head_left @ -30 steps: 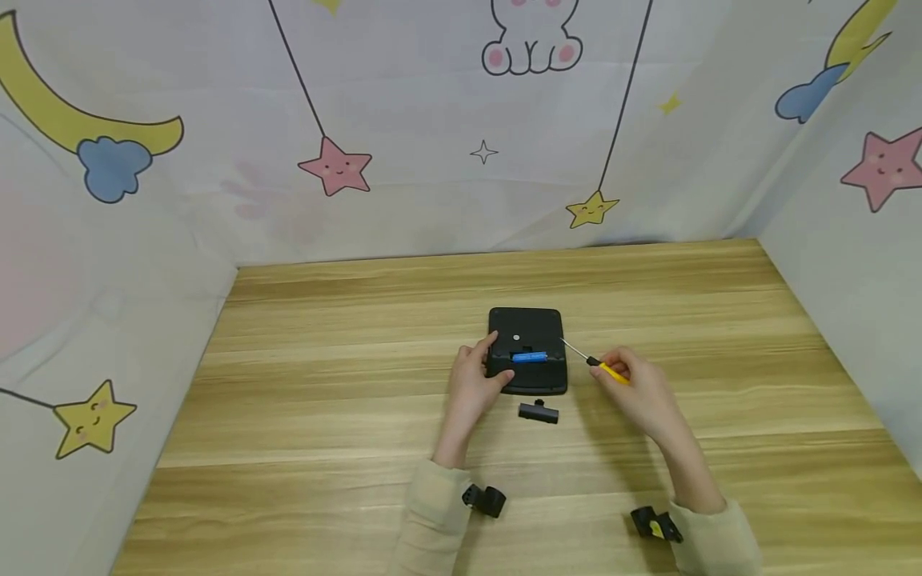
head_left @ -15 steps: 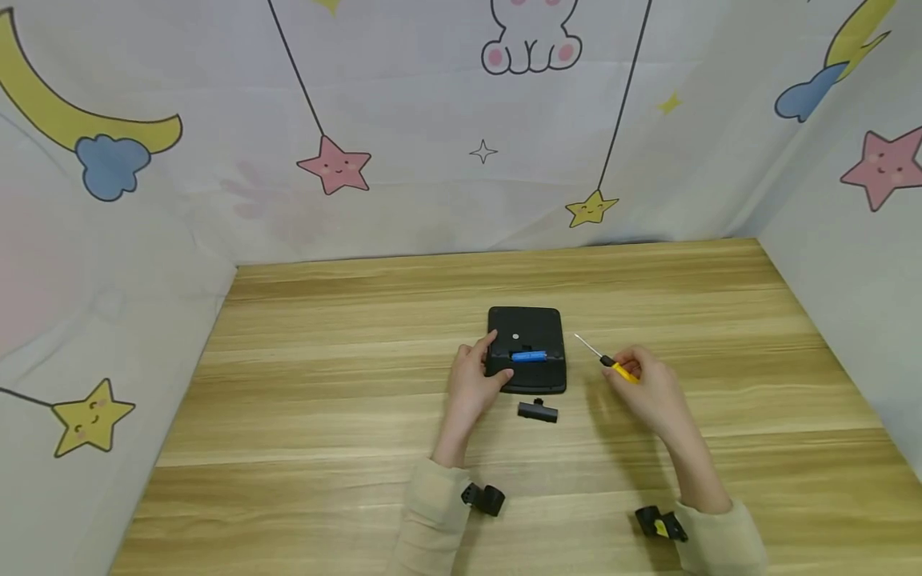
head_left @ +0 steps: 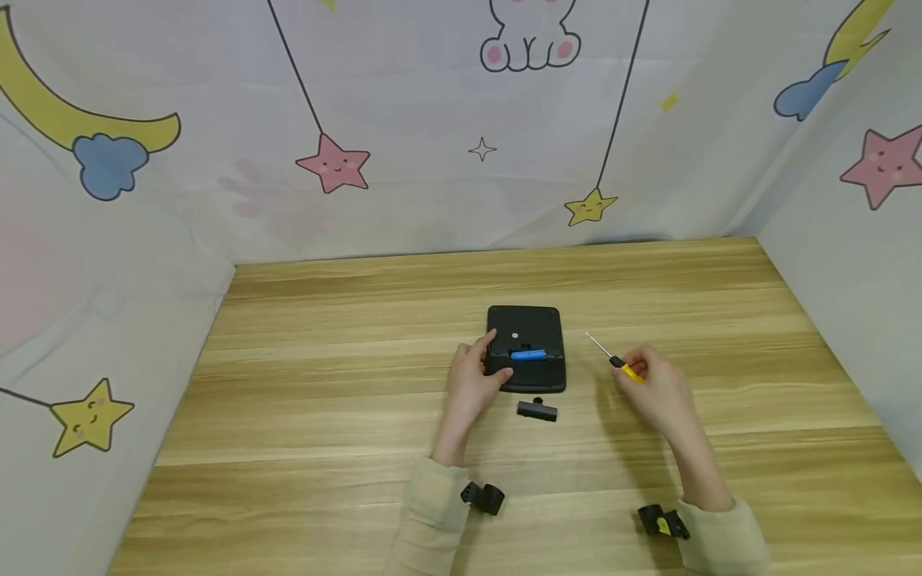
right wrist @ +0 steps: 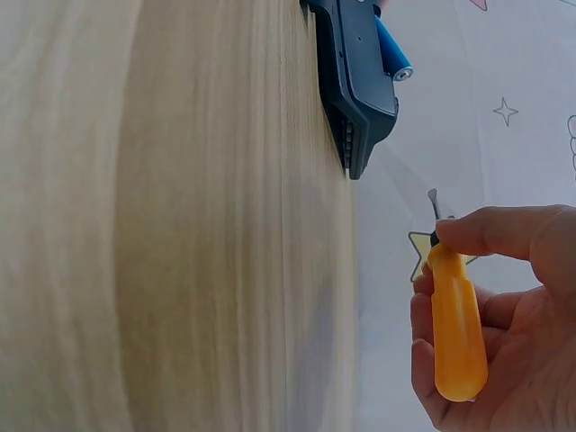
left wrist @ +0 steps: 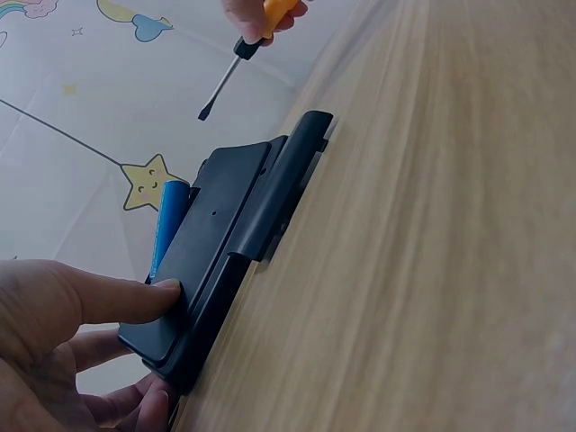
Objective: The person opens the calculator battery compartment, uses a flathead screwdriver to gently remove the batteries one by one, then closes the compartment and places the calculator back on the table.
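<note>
A black calculator lies back side up on the table, a blue battery in its uncovered compartment. In the left wrist view the battery stands proud of the back. My left hand holds the calculator's left side, thumb on the back and the other fingers at the edge. Right of the calculator and apart from it, my right hand pinches a small screwdriver with a yellow handle. Its flat tip points up and left, over the table. In front of the calculator sits the dark battery cover.
The wood-grain table stretches around both hands. Behind it and at the sides hangs a pale cloth printed with stars and moons. Black wrist cameras ride at both sleeves.
The right hand has drawn the screwdriver away to the right, its tip moving from the calculator's right edge to clear of it. The left hand and calculator keep their place.
</note>
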`<state>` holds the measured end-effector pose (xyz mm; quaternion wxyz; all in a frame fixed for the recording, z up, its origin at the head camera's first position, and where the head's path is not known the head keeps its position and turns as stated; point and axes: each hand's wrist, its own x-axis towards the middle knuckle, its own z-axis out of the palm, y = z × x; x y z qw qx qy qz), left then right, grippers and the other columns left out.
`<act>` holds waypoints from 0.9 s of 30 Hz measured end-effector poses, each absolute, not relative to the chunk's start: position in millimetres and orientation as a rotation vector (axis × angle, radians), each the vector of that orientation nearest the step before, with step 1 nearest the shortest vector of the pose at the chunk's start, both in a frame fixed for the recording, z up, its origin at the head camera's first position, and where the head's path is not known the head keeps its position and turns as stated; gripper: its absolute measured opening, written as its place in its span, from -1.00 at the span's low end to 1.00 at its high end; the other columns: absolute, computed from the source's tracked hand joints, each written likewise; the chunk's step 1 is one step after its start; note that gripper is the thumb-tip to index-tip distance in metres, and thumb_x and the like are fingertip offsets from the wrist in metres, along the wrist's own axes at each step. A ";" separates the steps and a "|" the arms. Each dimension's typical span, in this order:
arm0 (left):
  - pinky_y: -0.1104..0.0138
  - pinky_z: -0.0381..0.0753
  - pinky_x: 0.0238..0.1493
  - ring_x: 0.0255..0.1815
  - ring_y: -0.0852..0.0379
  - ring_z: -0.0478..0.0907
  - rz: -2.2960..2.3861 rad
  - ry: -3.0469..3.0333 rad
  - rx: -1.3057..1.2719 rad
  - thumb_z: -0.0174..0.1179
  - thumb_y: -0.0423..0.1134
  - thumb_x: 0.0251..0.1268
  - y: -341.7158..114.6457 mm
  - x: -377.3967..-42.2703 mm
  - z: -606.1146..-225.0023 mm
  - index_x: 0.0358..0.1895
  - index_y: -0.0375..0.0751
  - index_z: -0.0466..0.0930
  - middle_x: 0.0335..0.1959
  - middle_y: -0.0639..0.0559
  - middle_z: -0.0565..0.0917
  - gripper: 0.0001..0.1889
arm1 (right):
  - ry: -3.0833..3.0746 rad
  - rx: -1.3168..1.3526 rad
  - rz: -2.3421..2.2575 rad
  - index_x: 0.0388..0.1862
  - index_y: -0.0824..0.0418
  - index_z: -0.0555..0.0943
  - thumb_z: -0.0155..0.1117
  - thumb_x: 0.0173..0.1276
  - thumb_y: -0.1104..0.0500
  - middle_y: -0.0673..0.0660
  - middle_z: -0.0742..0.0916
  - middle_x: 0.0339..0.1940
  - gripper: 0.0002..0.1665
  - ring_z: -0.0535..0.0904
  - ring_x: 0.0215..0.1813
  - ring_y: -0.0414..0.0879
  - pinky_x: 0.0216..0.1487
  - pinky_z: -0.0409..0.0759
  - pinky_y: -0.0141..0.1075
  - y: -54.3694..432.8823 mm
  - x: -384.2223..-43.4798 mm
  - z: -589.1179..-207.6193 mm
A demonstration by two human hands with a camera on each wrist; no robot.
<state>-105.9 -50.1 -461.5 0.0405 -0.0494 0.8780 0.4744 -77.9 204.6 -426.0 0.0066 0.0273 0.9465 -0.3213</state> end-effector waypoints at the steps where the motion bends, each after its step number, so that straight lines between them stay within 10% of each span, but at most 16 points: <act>1: 0.35 0.32 -0.27 -0.29 0.07 0.36 1.451 2.689 -0.149 0.40 -0.27 0.08 -50.2 -105.9 -461.7 0.36 -0.03 0.40 -0.14 -0.17 0.46 -0.31 | 2.965 0.089 -0.996 -0.14 0.38 0.55 0.25 0.31 0.12 0.32 0.66 -0.26 -0.67 0.55 -0.24 0.10 -0.27 0.37 -0.26 205.2 -77.8 -426.0; 27: 0.36 0.27 -0.31 -0.31 0.08 0.31 1.461 2.682 -0.137 0.39 -0.26 0.09 -51.6 -105.1 -462.1 0.37 -0.03 0.39 -0.19 -0.15 0.44 -0.30 | 3.011 0.145 -0.821 -0.23 0.37 0.58 0.28 0.26 0.10 0.22 0.67 -0.40 -0.68 0.55 -0.38 0.03 -0.42 0.36 -0.25 216.8 -72.8 -430.0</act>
